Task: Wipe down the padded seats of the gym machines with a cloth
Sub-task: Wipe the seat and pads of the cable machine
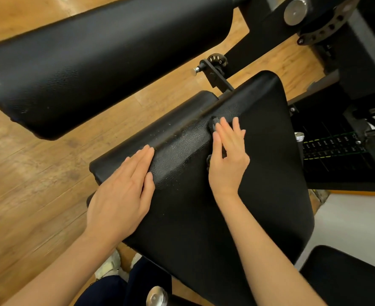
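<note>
- The left hand (120, 195) lies flat on the left edge of the black padded seat (237, 206), fingers straight and together, holding nothing
- The right hand (228, 160) rests on the middle of the seat with fingers spread and nearly straight; something small and dark (213, 125) peeks out under its thumb side; whether that is the cloth, I cannot tell
- A long black pad (94, 62) lies above, over the wooden floor (27, 184)
</note>
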A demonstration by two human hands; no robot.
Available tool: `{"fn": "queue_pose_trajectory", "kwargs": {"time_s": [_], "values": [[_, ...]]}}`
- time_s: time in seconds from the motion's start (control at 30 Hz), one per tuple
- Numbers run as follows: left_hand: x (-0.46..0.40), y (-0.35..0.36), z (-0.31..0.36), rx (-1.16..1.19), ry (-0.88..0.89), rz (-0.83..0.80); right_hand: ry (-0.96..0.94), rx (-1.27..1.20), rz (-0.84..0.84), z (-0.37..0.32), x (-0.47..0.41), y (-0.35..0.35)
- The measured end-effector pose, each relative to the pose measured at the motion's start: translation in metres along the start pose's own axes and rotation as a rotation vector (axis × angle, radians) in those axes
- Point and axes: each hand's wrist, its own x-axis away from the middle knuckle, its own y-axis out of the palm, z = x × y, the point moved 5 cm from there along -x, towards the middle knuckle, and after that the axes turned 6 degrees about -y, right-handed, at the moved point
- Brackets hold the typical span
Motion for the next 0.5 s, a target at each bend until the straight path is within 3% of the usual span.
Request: {"fn": "queue_pose_trajectory", "kwargs": {"time_s": [0.1, 0.23, 0.27, 0.4, 0.5], "values": [[0.001, 0.001, -0.001, -0.004, 0.002, 0.007, 0.126, -0.057, 0.032, -0.036, 0.038, 0.008], [0.001, -0.002, 0.0, -0.014, 0.011, 0.031, -0.284, -0.025, -0.255, -0.048, 0.05, 0.01], [0.001, -0.002, 0.0, -0.011, 0.011, 0.034, -0.292, 0.022, -0.267, -0.035, 0.028, 0.011], [0.0, -0.003, 0.001, 0.005, 0.021, 0.062, -0.02, 0.117, -0.153, -0.006, -0.045, 0.011], [0.001, -0.004, 0.0, -0.006, 0.004, 0.058, -0.166, 0.108, -0.288, -0.041, -0.013, 0.02]]}}
